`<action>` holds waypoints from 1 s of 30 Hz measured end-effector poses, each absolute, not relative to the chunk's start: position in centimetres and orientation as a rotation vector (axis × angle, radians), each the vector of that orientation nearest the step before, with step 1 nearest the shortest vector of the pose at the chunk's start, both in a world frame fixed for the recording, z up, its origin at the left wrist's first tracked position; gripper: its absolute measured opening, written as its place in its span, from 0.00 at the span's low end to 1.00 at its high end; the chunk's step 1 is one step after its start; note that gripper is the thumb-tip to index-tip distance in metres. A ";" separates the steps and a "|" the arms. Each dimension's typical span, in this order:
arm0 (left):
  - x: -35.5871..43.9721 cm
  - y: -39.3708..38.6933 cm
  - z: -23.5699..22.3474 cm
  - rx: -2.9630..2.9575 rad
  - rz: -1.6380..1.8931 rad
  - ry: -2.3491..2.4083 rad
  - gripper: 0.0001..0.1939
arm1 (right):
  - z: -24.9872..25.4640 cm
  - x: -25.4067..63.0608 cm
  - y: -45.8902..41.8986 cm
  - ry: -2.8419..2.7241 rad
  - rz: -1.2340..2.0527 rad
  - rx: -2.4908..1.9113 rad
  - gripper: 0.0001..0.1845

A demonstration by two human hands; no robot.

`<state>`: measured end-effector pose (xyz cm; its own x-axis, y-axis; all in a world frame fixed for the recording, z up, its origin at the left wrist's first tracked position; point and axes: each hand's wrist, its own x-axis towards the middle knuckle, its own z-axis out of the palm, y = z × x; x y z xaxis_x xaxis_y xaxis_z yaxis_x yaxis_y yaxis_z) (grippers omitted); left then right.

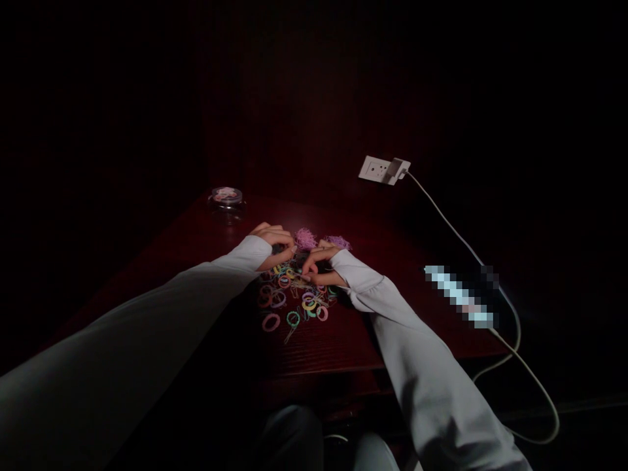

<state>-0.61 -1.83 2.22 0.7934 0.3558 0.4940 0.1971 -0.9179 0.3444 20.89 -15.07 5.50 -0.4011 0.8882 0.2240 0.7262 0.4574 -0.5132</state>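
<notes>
Colourful ring-shaped hair ties [271, 322] and small hair clips [290, 335] lie spread over the dark red table. Over the upper left of this pile, my left hand [275, 243] is closed, its thumb and forefinger drawn together. My right hand [324, 263] is pinched low over the upper right of the pile. Whatever either hand holds is too small and dark to make out. Just beyond my fingers sit a pink heap of thin strands or bands [305, 238] and a purple heap [339, 242]. Dark items between my hands are partly hidden.
A round lidded clear container [226, 197] stands at the table's back left. A charger [398, 171] sits in the wall socket [375, 169], its white cable [454, 229] trailing down the right side. A pixelated bright device [458, 296] lies at the right of the table [333, 350].
</notes>
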 end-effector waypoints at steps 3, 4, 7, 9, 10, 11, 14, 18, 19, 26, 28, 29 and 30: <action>-0.8 -2.6 2.5 2.706 0.851 0.444 0.18 | 5.1 22.4 -14.2 -2.026 0.411 -1.411 0.15; -0.8 -2.9 2.6 2.708 0.857 0.445 0.18 | 4.9 23.1 -13.8 -1.938 0.372 -1.446 0.17; -1.1 -3.3 2.8 2.716 0.859 0.423 0.17 | 4.4 25.6 -12.7 -1.714 0.235 -1.574 0.18; -1.1 -3.4 2.9 2.724 0.849 0.404 0.16 | 4.1 27.2 -12.2 -1.602 0.070 -1.720 0.15; -1.1 -3.4 2.9 2.729 0.840 0.395 0.16 | 4.1 27.8 -12.2 -1.555 0.000 -1.808 0.13; -1.1 -3.3 2.9 2.737 0.831 0.388 0.16 | 4.0 28.4 -12.2 -1.518 -0.058 -1.893 0.12; -1.1 -3.2 2.9 2.759 0.802 0.366 0.16 | 4.0 29.1 -12.7 -1.477 -0.145 -2.095 0.12; -1.2 -3.3 2.9 2.764 0.816 0.334 0.16 | 3.9 28.8 -13.2 -1.477 -0.153 -2.185 0.16; -1.2 -3.4 2.9 2.766 0.824 0.327 0.16 | 3.9 28.7 -13.2 -1.466 -0.155 -2.178 0.18; -1.3 -3.6 2.9 2.799 0.851 0.313 0.17 | 4.6 28.6 -12.5 -1.247 -0.092 -1.957 0.33; -1.4 -3.6 3.0 2.806 0.833 0.299 0.17 | 5.0 27.9 -12.6 -1.264 0.072 -1.779 0.36; -1.4 -3.6 3.0 2.808 0.817 0.286 0.17 | 5.2 27.3 -12.8 -1.307 0.177 -1.684 0.36; -1.4 -3.6 3.0 2.811 0.800 0.271 0.16 | 5.3 26.6 -13.0 -1.370 0.287 -1.596 0.36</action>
